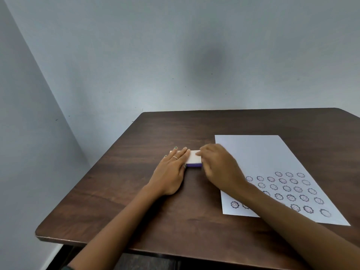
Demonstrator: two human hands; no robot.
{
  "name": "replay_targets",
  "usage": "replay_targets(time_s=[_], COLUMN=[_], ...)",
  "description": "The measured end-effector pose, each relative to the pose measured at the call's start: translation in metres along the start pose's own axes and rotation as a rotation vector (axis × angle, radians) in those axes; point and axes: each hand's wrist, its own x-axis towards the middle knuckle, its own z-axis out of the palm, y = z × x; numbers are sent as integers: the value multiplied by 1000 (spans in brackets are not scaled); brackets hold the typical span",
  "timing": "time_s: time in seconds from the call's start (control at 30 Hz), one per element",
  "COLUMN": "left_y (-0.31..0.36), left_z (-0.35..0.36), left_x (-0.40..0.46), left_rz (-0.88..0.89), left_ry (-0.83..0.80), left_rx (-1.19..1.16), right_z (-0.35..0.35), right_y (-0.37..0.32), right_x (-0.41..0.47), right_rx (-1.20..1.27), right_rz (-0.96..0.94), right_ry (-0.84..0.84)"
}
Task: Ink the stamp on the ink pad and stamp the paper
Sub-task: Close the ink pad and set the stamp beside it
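A small white ink pad box point(193, 157) with a purple base lies shut on the dark wooden table point(136, 201). My left hand point(171, 172) rests flat over its left half, fingers spread, thumb against the front edge. My right hand point(218, 164) touches the box's right end, its fingertips curled on the lid. To the right lies a white sheet of paper point(257, 152) whose lower half carries several rows of round purple smiley stamp marks point(292, 189). My right forearm covers part of those marks. No stamp is visible; whether one is under my right hand cannot be told.
The table stands in a corner of pale grey walls point(175, 55). Its left edge point(87, 170) and near edge point(136, 248) drop off to a dark floor. Bare wood lies behind the box and paper.
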Motion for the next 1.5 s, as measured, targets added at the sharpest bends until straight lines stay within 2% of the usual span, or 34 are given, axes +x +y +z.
replay_targets(time_s=[0.13, 0.3, 0.6, 0.83, 1.03, 1.5], left_y=[-9, -21, -35, -38, -38, -34], left_z=[4, 3, 6, 9, 7, 6], left_x=[20, 50, 78, 77, 77, 77], left_rz=[-30, -118, -204, -186, -184, -104], left_ry=[5, 31, 55, 122, 141, 70], left_rx=[9, -24, 26, 24, -4, 25], right_z=[-15, -20, -3, -1, 5, 44], right_y=[23, 49, 59, 66, 63, 66], right_x=[17, 27, 32, 39, 71, 89], right_rx=[57, 153, 190, 233, 335, 273], right_rz=[185, 378, 379, 348, 385, 422], right_ry=[130, -35, -111, -74, 59, -12])
